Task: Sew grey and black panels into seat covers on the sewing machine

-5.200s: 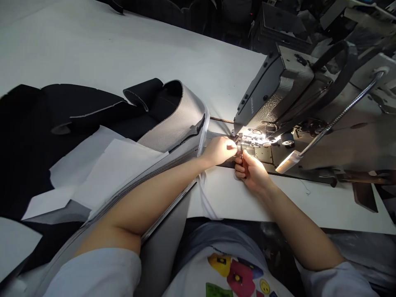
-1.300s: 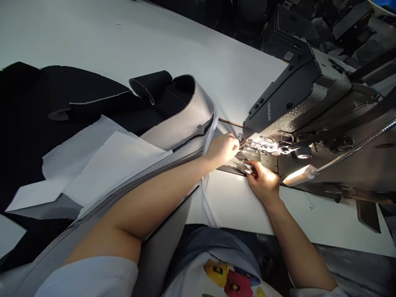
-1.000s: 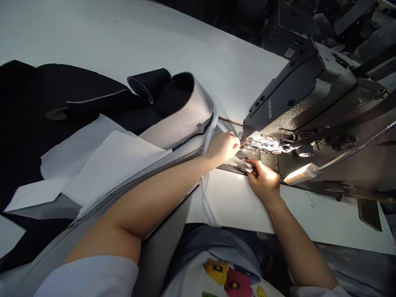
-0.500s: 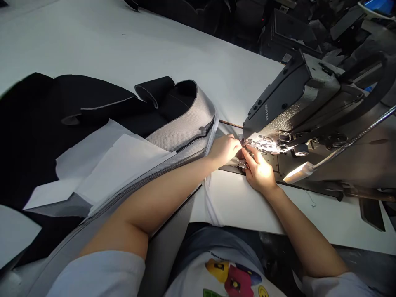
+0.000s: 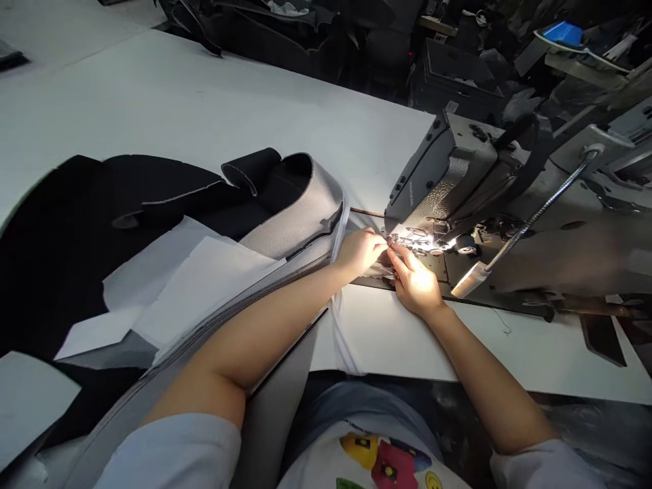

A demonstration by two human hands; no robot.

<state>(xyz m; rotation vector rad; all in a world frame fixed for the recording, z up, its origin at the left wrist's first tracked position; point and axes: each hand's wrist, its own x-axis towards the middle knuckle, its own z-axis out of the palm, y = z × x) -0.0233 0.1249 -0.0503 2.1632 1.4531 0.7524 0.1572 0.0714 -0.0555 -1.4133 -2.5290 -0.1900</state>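
Note:
The lit needle area of a grey sewing machine [image 5: 422, 173] has both hands at it. My left hand [image 5: 359, 252] is closed in a pinch beside the presser foot, its fingertips close to those of my right hand. My right hand [image 5: 416, 284] reaches in from the near side, thumb and fingers drawn together at the same spot; whatever is between the fingertips is too small to make out. Under and beyond my left forearm lies grey and black padded fabric [image 5: 275, 231], its far end curled up. A white strip [image 5: 342, 339] hangs off the table's front edge.
White sheets [image 5: 204, 292] lie on the black fabric at left. A lamp on a flexible neck [image 5: 471, 280] shines on the needle area from the right. The white table [image 5: 255, 102] extends behind; dark boxes and piled material [image 5: 453, 75] stand beyond it.
The camera view has shifted, so the machine and hands appear slightly further left. Both hands stay at the needle area with little visible movement.

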